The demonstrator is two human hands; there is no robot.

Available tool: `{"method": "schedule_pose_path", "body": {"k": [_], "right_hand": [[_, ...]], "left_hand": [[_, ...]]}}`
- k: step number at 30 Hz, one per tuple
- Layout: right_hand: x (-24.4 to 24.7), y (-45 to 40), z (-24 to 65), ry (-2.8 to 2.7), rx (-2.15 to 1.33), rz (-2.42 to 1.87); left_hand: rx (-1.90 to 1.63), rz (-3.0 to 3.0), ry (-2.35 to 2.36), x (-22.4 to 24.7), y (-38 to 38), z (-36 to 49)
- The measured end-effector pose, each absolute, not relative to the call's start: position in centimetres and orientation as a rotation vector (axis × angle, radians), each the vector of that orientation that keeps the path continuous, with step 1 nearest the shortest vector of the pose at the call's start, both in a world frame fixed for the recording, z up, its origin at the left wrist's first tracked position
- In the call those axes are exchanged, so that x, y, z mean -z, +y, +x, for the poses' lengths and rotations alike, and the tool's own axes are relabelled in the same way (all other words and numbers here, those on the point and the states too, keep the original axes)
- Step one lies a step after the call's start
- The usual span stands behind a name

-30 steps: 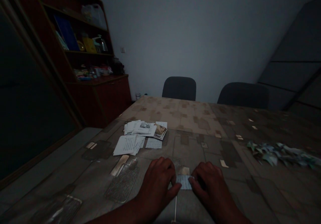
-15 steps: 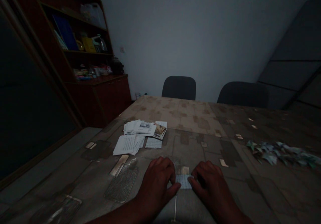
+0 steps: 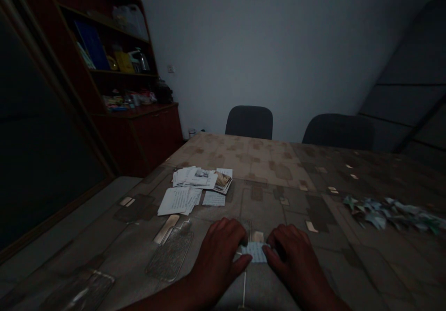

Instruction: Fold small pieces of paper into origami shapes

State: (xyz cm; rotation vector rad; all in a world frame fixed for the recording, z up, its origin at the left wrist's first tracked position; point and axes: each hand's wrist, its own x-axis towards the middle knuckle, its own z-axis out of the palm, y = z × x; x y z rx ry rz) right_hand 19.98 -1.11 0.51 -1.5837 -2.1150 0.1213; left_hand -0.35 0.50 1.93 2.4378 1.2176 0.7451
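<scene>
In the head view, the small paper [image 3: 258, 252] lies at the lower centre of the frame, between the two hands. It is pale, with rows of marks too blurred to read, and both of its ends are partly covered by fingers. The left hand [image 3: 223, 253], left of it, is curled, with a gap between thumb and forefinger; its thumb tip meets the lower left corner. Whether it pinches the paper, I cannot tell. The right hand [image 3: 291, 255] is curled too, its thumb over the right end; the undersides of its fingers are in shadow, so its grip cannot be told either. Both forearms are cut off by the bottom edge.

Left of centre, printed cards [image 3: 200, 179] overlap in a loose pile on the patterned tablecloth [image 3: 244, 155], hiding much of one another; their print is illegible. At the right, a heap of folded papers [image 3: 390, 213] is smeared and hard to separate. Two dark chairs [image 3: 249, 121] show only their backs above the table's far edge. The shelves [image 3: 114, 72] at upper left are dim, their contents mostly indistinct.
</scene>
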Motion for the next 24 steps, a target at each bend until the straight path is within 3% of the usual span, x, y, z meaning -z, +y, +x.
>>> {"method": "schedule_pose_path", "body": {"k": [8,18,24], "right_hand": [[-0.8,-1.1,20.0,-2.115,-0.144,-1.619],[-0.5,-1.1,20.4,-2.067,-0.227,-1.624],[-1.4,-2.1,21.7,-2.152,-0.243,-1.337]], "left_hand": [[-0.855,2.971,0.826,-0.6,0.7,-0.4],[-0.729,3.087,0.762,-0.4,0.3,-1.1],[-0.748,3.098,0.754,-0.4,0.2,-1.1]]}}
